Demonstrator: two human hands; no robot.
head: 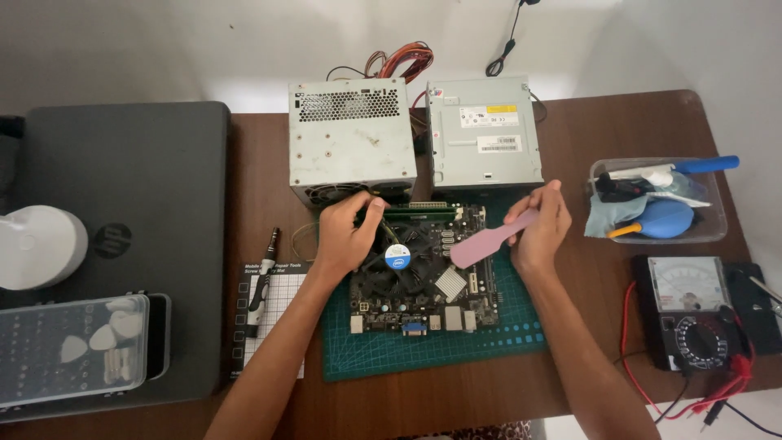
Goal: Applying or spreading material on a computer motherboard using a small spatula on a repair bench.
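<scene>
**Hands over a bare motherboard: where it could slip**

A motherboard [419, 273] lies flat on a green cutting mat [432, 346] at the centre of the frame, on a brown wooden desk [603, 130]. The round fan cooler [397, 257] sits just left of the board's middle.

Risks, as a judgement: the left hand [349, 232] presses near the board's upper left corner, right beside the cooler and the green memory stick [419, 213] along the top edge. A push at an angle could flex the board or nudge the stick in its slot. The pink spatula-like tool [487, 242] hangs over the right half of the board; if the hold loosens, its flat end would drop onto the exposed parts and the small silver heatsink [450, 283]. The two metal boxes just above, a power supply [350, 138] and a drive [485, 130], crowd the top edge and leave little room for the fingers.

The grip: the left hand is curled, fingers bent down onto something at the board's corner; whether it pinches anything I cannot tell. The right hand [542, 228] is closed around the pink tool's handle, flat end pointing lower left.

A multimeter [692, 314] sits at the lower right, a clear tub of tools [660, 200] above it, a screwdriver [262, 281] to the left.
</scene>
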